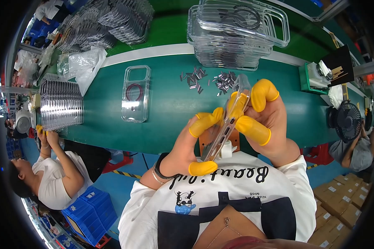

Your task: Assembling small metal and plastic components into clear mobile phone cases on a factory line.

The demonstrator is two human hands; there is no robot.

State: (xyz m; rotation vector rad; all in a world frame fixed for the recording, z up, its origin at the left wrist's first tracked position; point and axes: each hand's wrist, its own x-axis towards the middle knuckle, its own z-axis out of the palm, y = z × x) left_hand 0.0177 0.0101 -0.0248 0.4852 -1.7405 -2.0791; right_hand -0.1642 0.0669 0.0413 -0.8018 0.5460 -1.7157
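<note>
Both my hands wear yellow finger cots and hold one clear phone case [232, 120] edge-on above the near edge of the green table [170, 108]. My left hand [193, 143] grips its lower part from the left, thumb under its bottom end. My right hand [264, 118] pinches its upper part from the right. Beyond the case lie two heaps of small dark metal parts [210, 81]. Another clear phone case [136, 93] with a ring inside lies flat on the table to the left.
A tall stack of clear cases [237, 35] stands at the back. More clear cases [61, 103] are stacked at the left, with plastic bags [85, 62] behind. A person [54, 174] sits at my left. A black fan [348, 120] and cardboard boxes [340, 199] are at the right.
</note>
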